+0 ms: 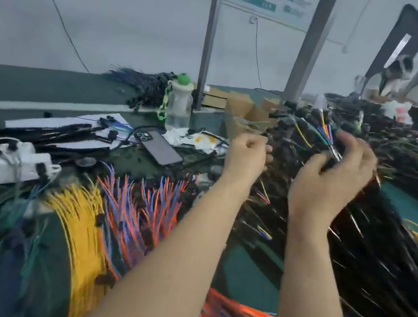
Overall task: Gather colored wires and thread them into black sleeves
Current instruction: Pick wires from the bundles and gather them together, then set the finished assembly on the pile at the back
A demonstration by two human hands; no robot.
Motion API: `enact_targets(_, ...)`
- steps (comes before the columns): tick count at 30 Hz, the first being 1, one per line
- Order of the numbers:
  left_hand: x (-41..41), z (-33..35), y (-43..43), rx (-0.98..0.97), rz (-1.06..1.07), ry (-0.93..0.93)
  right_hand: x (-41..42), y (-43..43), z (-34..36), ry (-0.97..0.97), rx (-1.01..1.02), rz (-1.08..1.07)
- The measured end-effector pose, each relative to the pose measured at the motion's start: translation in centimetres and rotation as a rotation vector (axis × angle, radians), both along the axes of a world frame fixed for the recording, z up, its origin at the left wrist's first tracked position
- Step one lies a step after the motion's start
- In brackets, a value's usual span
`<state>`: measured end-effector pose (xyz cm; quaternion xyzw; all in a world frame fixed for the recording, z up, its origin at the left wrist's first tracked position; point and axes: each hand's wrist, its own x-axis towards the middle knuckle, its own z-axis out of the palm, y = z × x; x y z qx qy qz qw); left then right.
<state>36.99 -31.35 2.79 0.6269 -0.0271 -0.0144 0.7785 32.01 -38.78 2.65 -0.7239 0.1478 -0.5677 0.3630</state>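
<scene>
At the far left we see a white power strip (7, 166) lying on the green desk (245, 264), with loose black sleeves (49, 131) on a sheet of paper just behind it. Near the front edge yellow wires (81, 220) fan across the desk, and beside them on the right lie orange and purple wires (138, 207). Further back a dark phone (161, 149) lies flat, and behind it a clear water bottle (179, 106) with a green cap stands upright. Our left hand (244, 156) is raised above the desk with its fingers curled into a fist; the blur keeps us from telling whether its grip holds anything. Close by on the right, our right hand (332, 176) is also raised, its grip clamped on a black sleeve (331, 155), and a few coloured wires (326, 129), blue, orange and yellow, stick out of the sleeve's upper end just above the fingers. Under and beyond both hands a big heap of black sleeved wires (377, 269) covers the right side of the desk, and more yellow wires lie at its right edge. At the far right, well back, another person (392, 78) sits at the desk
</scene>
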Motion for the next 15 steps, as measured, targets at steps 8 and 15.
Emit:
enact_targets(8,8.8,-1.8,22.4,-0.146,0.616,0.139,13.0,22.0,-2.7,0.691,-0.168,0.722)
enact_targets(15,19.0,-5.0,33.5,-0.186,0.693,0.366,27.3,32.9,-7.7,0.983,-0.130,0.691)
